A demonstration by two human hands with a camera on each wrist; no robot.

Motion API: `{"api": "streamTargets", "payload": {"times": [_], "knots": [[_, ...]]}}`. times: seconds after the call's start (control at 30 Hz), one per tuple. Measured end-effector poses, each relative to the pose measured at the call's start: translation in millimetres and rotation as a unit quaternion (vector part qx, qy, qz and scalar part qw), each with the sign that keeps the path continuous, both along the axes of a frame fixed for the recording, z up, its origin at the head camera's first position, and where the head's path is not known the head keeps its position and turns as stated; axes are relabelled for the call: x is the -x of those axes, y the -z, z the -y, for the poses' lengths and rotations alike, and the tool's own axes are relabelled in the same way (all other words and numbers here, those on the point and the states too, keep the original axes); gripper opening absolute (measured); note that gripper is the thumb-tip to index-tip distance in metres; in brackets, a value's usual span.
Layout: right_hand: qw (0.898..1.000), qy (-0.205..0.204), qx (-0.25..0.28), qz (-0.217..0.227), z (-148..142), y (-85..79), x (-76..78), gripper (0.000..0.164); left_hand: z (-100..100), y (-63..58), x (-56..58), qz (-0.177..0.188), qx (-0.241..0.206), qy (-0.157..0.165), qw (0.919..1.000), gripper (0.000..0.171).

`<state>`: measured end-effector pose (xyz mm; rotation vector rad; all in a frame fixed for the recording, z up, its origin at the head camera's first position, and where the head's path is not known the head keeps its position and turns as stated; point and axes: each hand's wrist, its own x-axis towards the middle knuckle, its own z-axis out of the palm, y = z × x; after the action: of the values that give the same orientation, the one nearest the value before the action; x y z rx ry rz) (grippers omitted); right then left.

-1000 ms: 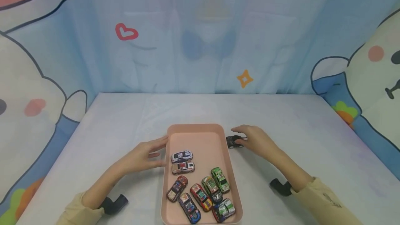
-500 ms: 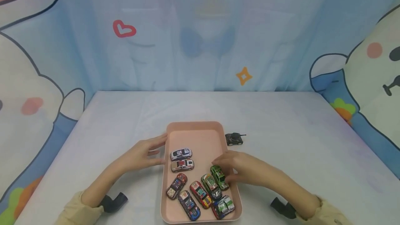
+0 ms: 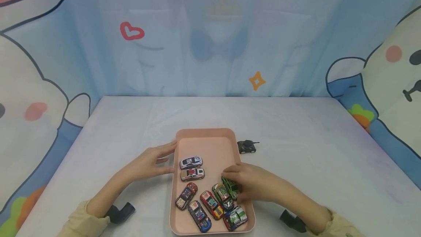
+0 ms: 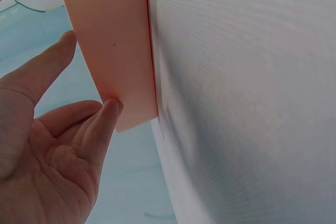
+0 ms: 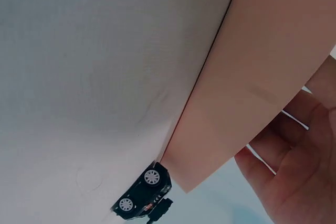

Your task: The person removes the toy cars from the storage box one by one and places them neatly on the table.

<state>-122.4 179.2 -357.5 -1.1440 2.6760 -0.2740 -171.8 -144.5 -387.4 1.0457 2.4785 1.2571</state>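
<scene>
A pink tray (image 3: pixel 205 145) lies on the table with several toy cars in it. My left hand (image 3: pixel 151 163) rests its fingertips and thumb against the tray's left side; the left wrist view shows the fingers (image 4: pixel 107 116) touching its outer wall. My right hand (image 3: pixel 256 183) reaches over the right rim and holds a green toy car (image 3: pixel 229 188) between fingers and thumb, partly covering it. Beside that car lies a green-and-orange car (image 3: pixel 223 196), with a white-and-green car (image 3: pixel 235 218) below. In the right wrist view the tray wall hides the fingertips.
A black toy vehicle with a gun barrel (image 3: pixel 246 146) stands outside the tray's right wall. Two light cars (image 3: pixel 192 174) sit at the tray's left, with red (image 3: pixel 211 204) and blue (image 3: pixel 199 216) cars nearer the front. A printed curtain (image 3: pixel 210 46) hangs behind the table.
My right hand has left the black toy vehicle outside the tray and moved toward me and left, onto the green car. My left hand keeps its place at the tray.
</scene>
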Motion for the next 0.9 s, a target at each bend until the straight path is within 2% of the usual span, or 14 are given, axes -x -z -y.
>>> {"api": "streamTargets", "payload": {"times": [0.27, 0.47, 0.73, 0.9], "knots": [[1.0, 0.024, 0.008, -0.009, 3.7, 2.5, 4.7, 0.061, -1.6, -1.8, 0.4, -0.005, -0.005, 0.001, 1.0, 0.076], [0.997, 0.039, 0.065, -0.009, -6.1, 1.1, 16.3, 0.062, -2.8, -1.4, 1.1, 0.006, -0.001, -0.002, 1.0, 0.076], [0.987, 0.085, 0.115, -0.068, -33.4, -14.5, 28.2, 0.067, -2.1, -0.7, -0.3, 0.007, -0.002, -0.005, 1.0, 0.078], [0.982, 0.121, 0.109, -0.091, -50.1, -15.3, 29.5, 0.066, -1.1, -1.2, -1.2, 0.01, -0.005, -0.007, 0.9999, 0.078]]}}
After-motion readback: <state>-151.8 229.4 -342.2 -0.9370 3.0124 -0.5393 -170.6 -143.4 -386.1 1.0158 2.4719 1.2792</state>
